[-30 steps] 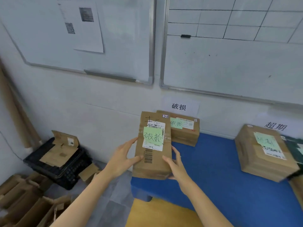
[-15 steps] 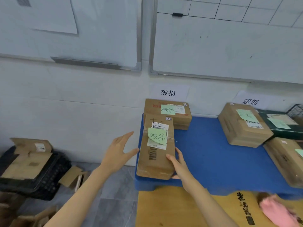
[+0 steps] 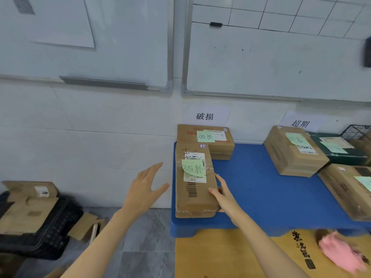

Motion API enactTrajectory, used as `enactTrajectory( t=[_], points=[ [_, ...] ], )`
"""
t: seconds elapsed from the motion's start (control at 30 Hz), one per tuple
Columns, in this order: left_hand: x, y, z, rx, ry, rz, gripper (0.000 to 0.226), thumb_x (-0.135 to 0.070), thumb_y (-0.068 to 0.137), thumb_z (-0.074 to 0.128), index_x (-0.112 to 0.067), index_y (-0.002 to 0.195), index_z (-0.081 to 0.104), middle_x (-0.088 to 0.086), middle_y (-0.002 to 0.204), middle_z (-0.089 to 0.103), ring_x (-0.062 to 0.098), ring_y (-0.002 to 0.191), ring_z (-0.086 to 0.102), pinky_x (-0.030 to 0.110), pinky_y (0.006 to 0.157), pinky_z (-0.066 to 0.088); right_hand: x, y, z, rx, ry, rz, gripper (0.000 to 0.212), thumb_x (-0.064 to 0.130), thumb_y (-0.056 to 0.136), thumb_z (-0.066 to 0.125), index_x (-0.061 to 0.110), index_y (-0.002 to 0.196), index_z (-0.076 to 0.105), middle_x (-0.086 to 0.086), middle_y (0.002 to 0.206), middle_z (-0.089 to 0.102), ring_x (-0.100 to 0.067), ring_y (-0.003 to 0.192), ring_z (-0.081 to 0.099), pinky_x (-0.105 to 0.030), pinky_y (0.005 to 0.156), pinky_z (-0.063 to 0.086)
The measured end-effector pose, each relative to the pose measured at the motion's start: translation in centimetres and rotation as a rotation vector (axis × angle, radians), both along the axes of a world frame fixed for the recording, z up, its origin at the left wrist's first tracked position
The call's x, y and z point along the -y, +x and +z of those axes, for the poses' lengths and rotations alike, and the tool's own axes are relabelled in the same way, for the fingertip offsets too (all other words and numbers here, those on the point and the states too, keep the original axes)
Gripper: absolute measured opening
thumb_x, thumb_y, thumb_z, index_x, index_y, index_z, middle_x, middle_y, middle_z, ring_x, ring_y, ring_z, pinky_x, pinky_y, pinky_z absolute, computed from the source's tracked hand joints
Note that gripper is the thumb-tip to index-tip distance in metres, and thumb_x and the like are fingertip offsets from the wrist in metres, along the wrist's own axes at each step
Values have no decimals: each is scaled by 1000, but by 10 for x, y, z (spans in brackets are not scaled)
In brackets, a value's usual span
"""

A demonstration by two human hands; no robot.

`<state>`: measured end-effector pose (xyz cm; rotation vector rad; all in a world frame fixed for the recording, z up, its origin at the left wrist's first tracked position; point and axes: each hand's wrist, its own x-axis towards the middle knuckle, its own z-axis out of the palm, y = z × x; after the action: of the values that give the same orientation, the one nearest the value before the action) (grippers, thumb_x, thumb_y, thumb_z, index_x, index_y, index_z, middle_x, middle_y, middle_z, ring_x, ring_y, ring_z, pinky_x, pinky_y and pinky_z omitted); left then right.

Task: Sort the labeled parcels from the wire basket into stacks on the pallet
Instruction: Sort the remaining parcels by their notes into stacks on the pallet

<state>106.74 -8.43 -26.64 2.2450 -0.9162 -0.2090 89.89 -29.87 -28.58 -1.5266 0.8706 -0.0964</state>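
A long brown parcel [image 3: 195,199] with a green note lies flat on the left front corner of the blue pallet [image 3: 261,189]. My right hand [image 3: 222,192] rests against its right side, thumb on the top edge. My left hand [image 3: 145,187] hovers with straight fingers just left of the parcel, not touching it. Behind it, against the wall, sits another brown parcel [image 3: 210,137] with the same green note, under a paper wall sign [image 3: 204,116]. The wire basket [image 3: 356,131] shows at the far right edge.
A second wall sign [image 3: 300,123] hangs over a brown parcel [image 3: 293,151], a dark green parcel [image 3: 337,151] and another brown box [image 3: 349,189] at the right. A yellow board [image 3: 230,257] with a pink cloth [image 3: 341,251] lies in front. Black crates with cardboard scraps [image 3: 30,215] sit on the floor at the left.
The long parcel went from held in the air by both hands down onto the pallet's corner. My left hand came off it and now hovers beside it.
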Motion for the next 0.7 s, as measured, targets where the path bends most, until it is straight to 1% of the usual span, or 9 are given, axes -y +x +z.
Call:
enactTrajectory(
  t=[0.03, 0.1, 0.2, 0.43, 0.47, 0.57, 0.6, 0.67, 0.7],
  points=[
    [0, 1, 0, 28, 15, 1, 72, -60, 88, 53, -35, 152, 29, -9, 154, 38, 17, 141, 33, 40, 114, 31, 0, 0, 0, 6, -2, -3, 55, 28, 102, 52, 50, 145, 25, 1, 133, 52, -11, 107, 59, -20, 56, 54],
    [0, 3, -1, 96, 53, 5, 81, -71, 80, 37, -33, 152, 30, -8, 155, 36, 18, 141, 33, 41, 114, 31, 0, -1, -2, 12, -10, -2, 56, 28, 102, 53, 51, 144, 25, 0, 134, 51, -12, 109, 57, -21, 56, 54],
    [1, 4, -3, 191, 112, 12, 87, -73, 77, 25, -32, 153, 30, -8, 158, 32, 19, 143, 31, 41, 115, 28, -1, 0, -5, 7, -26, -2, 56, 29, 102, 53, 52, 144, 24, 0, 135, 50, -13, 110, 57, -24, 59, 54],
    [4, 5, -2, 264, 189, 2, 87, -74, 77, 20, -33, 153, 27, -9, 161, 25, 19, 146, 25, 40, 115, 25, -4, 3, -8, 10, -38, 15, 57, 29, 102, 52, 49, 147, 23, 0, 134, 50, -13, 109, 57, -25, 63, 55],
    [5, 4, -1, 268, 192, -1, 87, -74, 77, 20, -33, 153, 27, -9, 161, 25, 19, 146, 25, 39, 115, 25, -4, 4, -9, 12, -44, 11, 57, 29, 102, 52, 49, 147, 23, 0, 134, 51, -14, 110, 58, -28, 67, 56],
    [4, 3, 1, 277, 194, -7, 86, -73, 78, 20, -32, 153, 27, -9, 161, 25, 19, 146, 24, 39, 115, 25, -6, 3, -10, 23, -78, 10, 56, 33, 101, 54, 50, 145, 24, 1, 135, 51, -16, 112, 59, -40, 86, 58],
    [4, 2, 2, 280, 197, -9, 86, -74, 78, 19, -33, 153, 27, -10, 161, 24, 19, 147, 24, 39, 115, 25, -6, 3, -10, 21, -100, 22, 55, 34, 100, 55, 50, 144, 25, 2, 135, 51, -16, 114, 58, -40, 89, 57],
    [6, 2, 4, 289, 198, -13, 86, -74, 78, 20, -33, 153, 27, -10, 160, 25, 19, 146, 24, 39, 115, 25, -6, 0, -7, 27, -184, 50, 52, 37, 98, 58, 50, 139, 28, 4, 138, 50, -14, 117, 55, -33, 89, 55],
    [7, 2, 5, 295, 195, -14, 87, -74, 78, 20, -32, 153, 28, -9, 160, 27, 19, 146, 26, 39, 115, 26, -5, -2, -5, 26, -239, 60, 53, 39, 97, 60, 52, 137, 27, 5, 140, 49, -14, 120, 53, -33, 93, 54]
  ],
)
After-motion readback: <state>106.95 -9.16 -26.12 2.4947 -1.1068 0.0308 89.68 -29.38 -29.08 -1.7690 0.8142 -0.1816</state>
